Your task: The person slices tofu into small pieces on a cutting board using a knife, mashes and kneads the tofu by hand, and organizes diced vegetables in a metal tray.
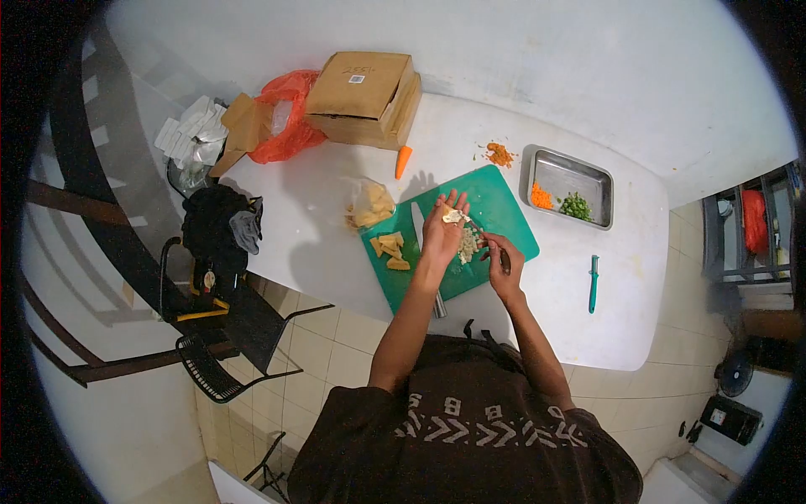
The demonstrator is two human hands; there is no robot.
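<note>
Over the green cutting board, my left hand is palm up with its fingers spread, and small pale bits lie on it. My right hand is closed round a thin dark utensil, whose tip reaches toward my left palm. Beneath and between the hands is a heap of pale chopped pieces. A knife lies on the board, partly hidden under my left forearm. Yellow pieces rest at the board's left side, beside a clear bag of yellow pieces.
A metal tray holds orange and green chopped pieces. Orange peelings, a carrot, a green peeler, cardboard boxes and a red bag lie on the white table. A black chair stands at left.
</note>
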